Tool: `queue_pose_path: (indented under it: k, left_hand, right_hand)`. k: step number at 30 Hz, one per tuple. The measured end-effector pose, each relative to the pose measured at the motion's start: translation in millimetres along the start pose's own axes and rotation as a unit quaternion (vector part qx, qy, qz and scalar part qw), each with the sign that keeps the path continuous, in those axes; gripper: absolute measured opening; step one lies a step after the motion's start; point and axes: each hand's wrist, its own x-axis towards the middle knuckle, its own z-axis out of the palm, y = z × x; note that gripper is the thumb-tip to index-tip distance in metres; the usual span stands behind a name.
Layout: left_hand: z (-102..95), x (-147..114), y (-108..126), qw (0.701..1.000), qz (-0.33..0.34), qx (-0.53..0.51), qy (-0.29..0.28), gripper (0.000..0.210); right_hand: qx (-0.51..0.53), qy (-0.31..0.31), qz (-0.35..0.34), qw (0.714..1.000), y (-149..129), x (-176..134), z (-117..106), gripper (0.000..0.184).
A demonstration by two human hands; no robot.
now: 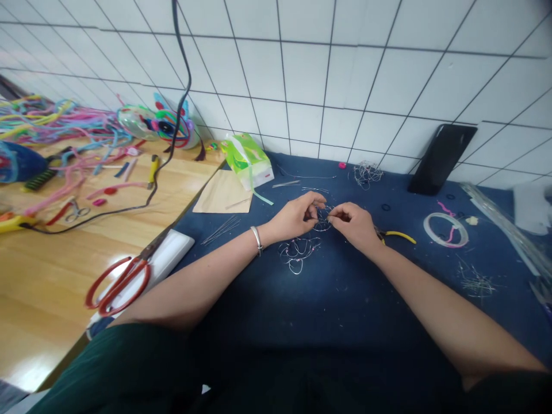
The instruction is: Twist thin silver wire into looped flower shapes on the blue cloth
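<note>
Between my two hands is a looped piece of thin silver wire (pixel 322 223), just above the dark blue cloth (pixel 345 310). My left hand (pixel 302 215), with a bangle on its wrist, curls its fingers around the left side of that wire. From the other side my right hand (pixel 352 225) pinches the wire between thumb and fingertips. Below my left hand lies a second wire piece (pixel 297 253), bent into loops with small pink beads. Partly hidden by my right wrist are yellow-handled pliers (pixel 399 234). Fine detail at the fingertips is too small to make out.
Red-handled scissors (pixel 123 282) rest by a white box (pixel 176 250) on the left. Tissues (pixel 248 158), tangled wire (pixel 366 172) and a leaning black phone (pixel 442 161) line the tiled wall. To the right lie a clear coil (pixel 431 236) and wire scraps (pixel 476 282). A black cable (pixel 183 103) hangs left.
</note>
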Motion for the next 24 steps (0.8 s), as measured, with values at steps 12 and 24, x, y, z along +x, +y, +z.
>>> queue_pose_path:
  k: [12, 24]
  left_hand:
    - [12.2, -1, -15, 0.997, -0.010, -0.018, 0.078, 0.047]
    - [17.2, -3, -16, 0.995, 0.000, -0.045, 0.087, 0.050]
  right_hand:
    - [-0.019, 0.034, -0.025, 0.999, 5, 1, 4, 0.008]
    - [-0.014, 0.056, -0.018, 0.998, 6, 1, 4, 0.006]
